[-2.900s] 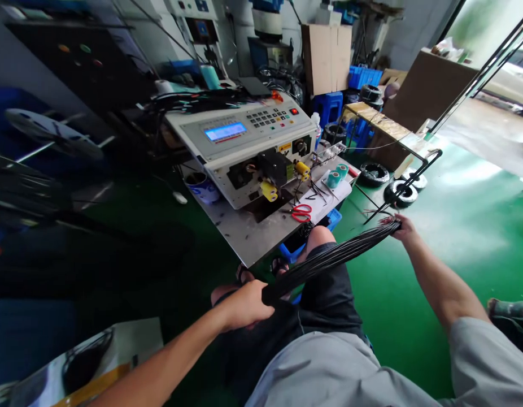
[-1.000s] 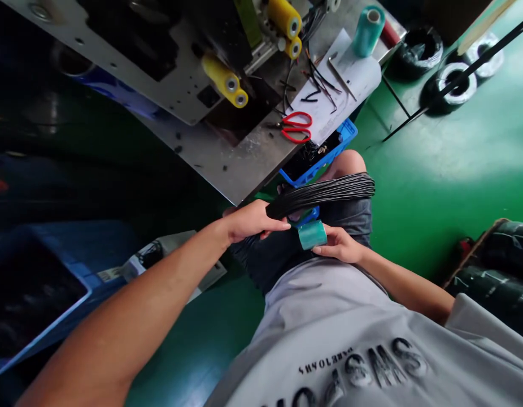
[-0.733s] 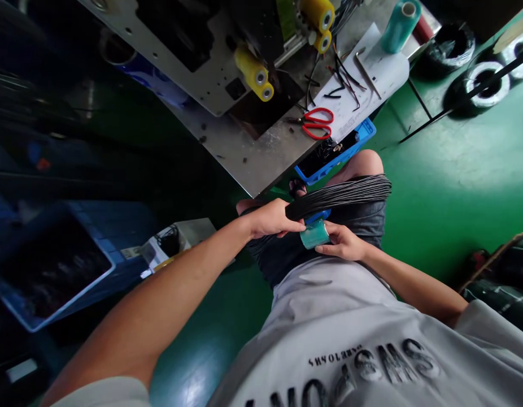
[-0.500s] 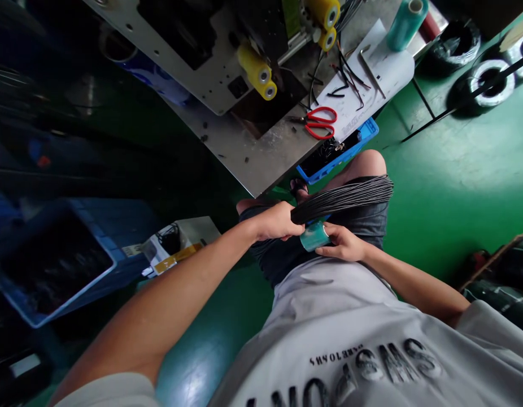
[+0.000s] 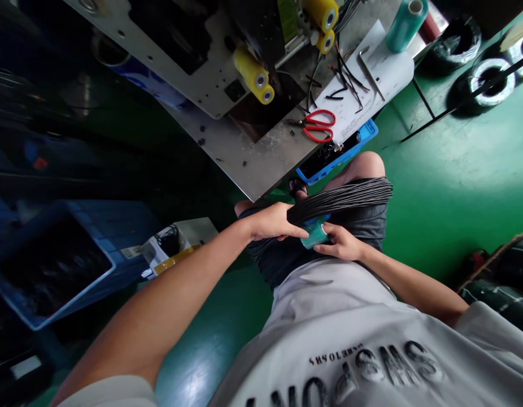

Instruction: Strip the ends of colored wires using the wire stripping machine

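A bundle of thin black cables (image 5: pixel 346 198) lies across my lap, fanning out over the right thigh. My left hand (image 5: pixel 276 221) is closed round the bundle, its thumb reaching to the near end of a small roll of green wrapping film (image 5: pixel 314 236). That roll sits just below the bundle, gripped at its other end by my right hand (image 5: pixel 340 242), with fingers and thumb on either side. Cable parts beneath the left palm are hidden.
A metal bench with a machine and yellow rollers (image 5: pixel 253 76) stands ahead. On it are red-handled scissors (image 5: pixel 318 125), wire scraps, a hex key (image 5: pixel 371 73) and a larger green film roll (image 5: pixel 406 25). Blue crates (image 5: pixel 113 263) and a white box (image 5: pixel 197 233) stand left.
My left thumb has stretched further onto the green film roll. The roll and my right hand stay in nearly the same place, and the view has shifted slightly.
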Motion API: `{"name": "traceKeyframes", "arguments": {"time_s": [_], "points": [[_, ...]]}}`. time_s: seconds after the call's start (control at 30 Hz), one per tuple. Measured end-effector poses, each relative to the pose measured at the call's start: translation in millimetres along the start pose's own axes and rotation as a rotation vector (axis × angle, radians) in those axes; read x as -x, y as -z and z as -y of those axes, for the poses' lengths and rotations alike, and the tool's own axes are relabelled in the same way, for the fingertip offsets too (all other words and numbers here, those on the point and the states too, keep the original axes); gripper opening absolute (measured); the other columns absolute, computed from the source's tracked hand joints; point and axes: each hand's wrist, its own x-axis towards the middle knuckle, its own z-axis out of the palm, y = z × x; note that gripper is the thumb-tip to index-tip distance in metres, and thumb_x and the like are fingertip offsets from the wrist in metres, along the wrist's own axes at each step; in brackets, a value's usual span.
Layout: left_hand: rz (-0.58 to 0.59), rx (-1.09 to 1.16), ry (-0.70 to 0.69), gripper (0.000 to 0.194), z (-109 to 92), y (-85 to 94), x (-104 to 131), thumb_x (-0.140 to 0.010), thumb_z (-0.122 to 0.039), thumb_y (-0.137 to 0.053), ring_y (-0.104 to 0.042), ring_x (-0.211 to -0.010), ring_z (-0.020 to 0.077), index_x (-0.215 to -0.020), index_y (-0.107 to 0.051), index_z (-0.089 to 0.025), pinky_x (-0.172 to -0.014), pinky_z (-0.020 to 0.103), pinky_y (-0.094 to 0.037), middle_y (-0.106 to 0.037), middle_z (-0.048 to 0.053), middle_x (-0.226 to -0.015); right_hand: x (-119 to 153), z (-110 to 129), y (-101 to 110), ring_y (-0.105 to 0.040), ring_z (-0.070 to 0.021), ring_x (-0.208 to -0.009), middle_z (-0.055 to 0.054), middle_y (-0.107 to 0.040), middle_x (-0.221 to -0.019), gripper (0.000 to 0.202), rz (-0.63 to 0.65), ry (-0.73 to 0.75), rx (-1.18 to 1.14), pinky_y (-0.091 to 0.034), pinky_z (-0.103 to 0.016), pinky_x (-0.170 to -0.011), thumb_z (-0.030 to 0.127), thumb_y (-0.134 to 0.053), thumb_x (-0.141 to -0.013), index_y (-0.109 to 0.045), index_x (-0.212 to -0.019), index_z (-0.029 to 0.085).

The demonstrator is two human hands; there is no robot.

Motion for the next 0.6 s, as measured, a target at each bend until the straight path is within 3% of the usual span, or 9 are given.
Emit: {"name": "traceKeyframes", "arguments": {"time_s": [0.2, 0.33, 0.47, 0.6], "points": [[0.052, -0.097, -0.024, 0.034, 7, -5.9, -8, -0.076, -0.041, -0.087, -0.047, -0.047, 0.0111, -0.073, -0.064, -0.016, -0.047, 0.026, -0.035, -0.057, -0.001, -0.058, -3, 3, -3, -0.066, -0.0263, -0.11, -0.01, -0.075, -0.116, 0.032, 0.041, 0.033, 0.014, -0.051, -0.041, -0.107, 0.045, -0.077, -0.097, -0.08, -0.113, 0.018], [0.034, -0.114, -0.034, 0.03, 5, -6.5, -5, -0.077, -0.033, -0.079, -0.048, -0.046, 0.0128, -0.064, -0.056, -0.019, -0.047, 0.026, -0.032, -0.052, -0.002, -0.049, -9, -5, -9, -0.069, -0.0247, -0.107, -0.01, -0.076, -0.118, 0.04, 0.032, -0.045, -0.089, -0.054, -0.039, -0.103, 0.049, -0.079, -0.095, -0.079, -0.119, 0.017], [-0.144, -0.39, -0.055, 0.018, 2, -5.7, -5, -0.074, -0.027, -0.074, -0.062, -0.054, 0.02, -0.068, -0.059, -0.02, -0.051, 0.028, -0.037, -0.06, 0.001, -0.053, -12, 0, -5, -0.068, -0.021, -0.094, -0.005, -0.077, -0.102, 0.041, 0.045, -0.186, -0.181, -0.056, -0.033, -0.091, 0.053, -0.084, -0.09, -0.081, -0.106, 0.015], [-0.38, -0.779, -0.046, 0.015, 6, -13.9, -8, -0.079, -0.031, -0.072, -0.078, -0.089, 0.0349, -0.087, -0.074, -0.018, -0.07, 0.034, -0.051, -0.08, 0.013, -0.087, 0, 24, 8, -0.066, -0.0173, -0.085, -0.005, -0.075, -0.092, 0.036, 0.126, -0.31, -0.368, -0.056, -0.03, -0.084, 0.049, -0.09, -0.084, -0.081, -0.087, 0.015]]}}
